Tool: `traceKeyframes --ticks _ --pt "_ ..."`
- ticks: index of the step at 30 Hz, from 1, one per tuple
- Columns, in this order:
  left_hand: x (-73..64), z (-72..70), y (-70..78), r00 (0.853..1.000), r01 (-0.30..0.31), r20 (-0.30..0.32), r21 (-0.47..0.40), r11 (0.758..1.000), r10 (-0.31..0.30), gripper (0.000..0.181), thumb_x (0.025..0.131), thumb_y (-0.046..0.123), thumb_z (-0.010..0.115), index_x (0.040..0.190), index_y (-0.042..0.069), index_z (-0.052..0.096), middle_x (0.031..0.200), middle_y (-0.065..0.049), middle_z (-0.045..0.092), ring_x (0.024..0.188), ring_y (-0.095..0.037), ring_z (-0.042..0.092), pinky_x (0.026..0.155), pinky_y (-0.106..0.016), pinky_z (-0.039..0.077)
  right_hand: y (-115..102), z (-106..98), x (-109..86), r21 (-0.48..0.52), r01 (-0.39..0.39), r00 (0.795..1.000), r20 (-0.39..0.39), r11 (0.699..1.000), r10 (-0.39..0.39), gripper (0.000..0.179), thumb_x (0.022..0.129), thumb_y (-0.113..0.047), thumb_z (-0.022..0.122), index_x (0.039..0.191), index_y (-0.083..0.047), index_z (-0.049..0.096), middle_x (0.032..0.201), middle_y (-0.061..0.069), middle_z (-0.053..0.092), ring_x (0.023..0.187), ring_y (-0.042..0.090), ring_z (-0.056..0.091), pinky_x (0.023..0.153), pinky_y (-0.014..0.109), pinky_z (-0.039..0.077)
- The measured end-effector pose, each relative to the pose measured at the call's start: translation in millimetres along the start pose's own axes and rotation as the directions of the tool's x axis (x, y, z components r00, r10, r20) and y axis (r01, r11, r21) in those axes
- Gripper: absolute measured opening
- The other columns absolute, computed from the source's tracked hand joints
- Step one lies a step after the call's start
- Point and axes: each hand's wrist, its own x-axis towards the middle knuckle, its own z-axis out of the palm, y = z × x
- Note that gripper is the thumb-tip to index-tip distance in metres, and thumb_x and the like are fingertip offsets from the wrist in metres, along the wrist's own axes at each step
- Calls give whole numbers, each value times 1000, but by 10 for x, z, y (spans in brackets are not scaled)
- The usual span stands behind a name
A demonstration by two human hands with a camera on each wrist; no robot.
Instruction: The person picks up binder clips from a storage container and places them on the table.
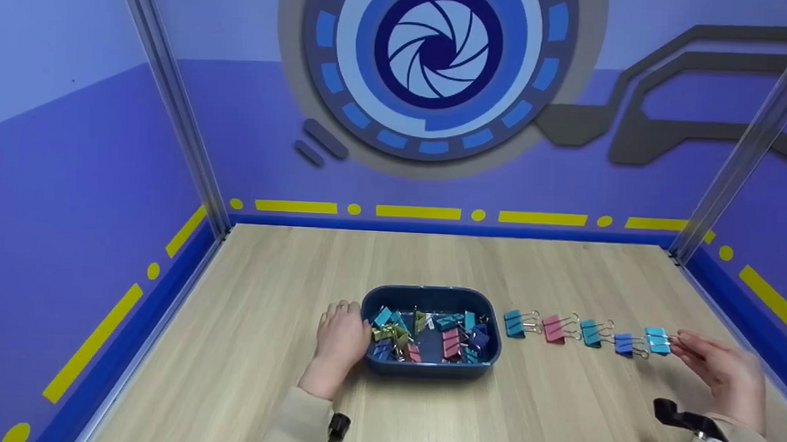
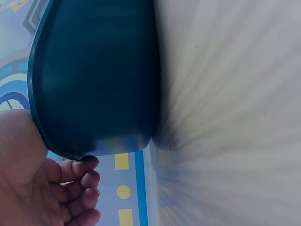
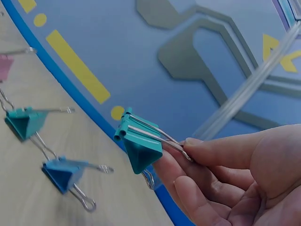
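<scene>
My right hand pinches a turquoise binder clip by one wire handle, between thumb and fingers. In the right wrist view this clip is held up, its other handle hanging below. A row of binder clips lies on the table left of it: a blue clip, a teal clip, a pink clip and another teal clip. My left hand grips the left end of a dark blue plastic box, thumb at the rim and fingers curled by its corner.
Inside the box lie several loose binder clips, among them a pink clip and a gold clip. The wooden table is bounded by printed blue panels at the back and both sides, with metal posts at the back corners.
</scene>
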Motion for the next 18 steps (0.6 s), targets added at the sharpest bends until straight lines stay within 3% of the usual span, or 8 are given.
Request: traceKeyframes --ticks 4,7,11,18 --pt "6 -2 -6 1000 -1 -5 4 1000 1 30 93 21 67 110 -4 66 108 -20 67 106 -38 61 93 -50 48 64 -106 54 44 -22 986 -163 999 29 40 99 -9 64 63 -21 75 66 -5 74 64 11 74 68 24 61" --pt "8 0 -11 1000 -3 -12 4 1000 3 29 92 20 68 109 -4 66 107 -20 67 106 -37 61 92 -50 48 107 -151 89 30 -60 970 -236 998 65 44 100 -12 63 59 -24 72 63 -7 71 63 9 73 68 23 60" --pt "9 10 -11 1000 -1 -5 -5 1000 1 30 92 21 67 110 -4 66 109 -21 67 107 -37 60 93 -50 47 148 -182 111 20 -90 964 -248 996 92 45 100 -10 63 58 -23 71 62 -7 70 63 8 72 68 23 60" --pt "11 6 -6 1000 7 -1 -24 1000 -7 31 93 21 67 111 -4 66 110 -21 67 108 -38 60 94 -51 47 161 -165 151 -22 -91 975 -207 996 84 44 99 -7 62 58 -22 70 62 -6 70 63 7 72 69 22 60"
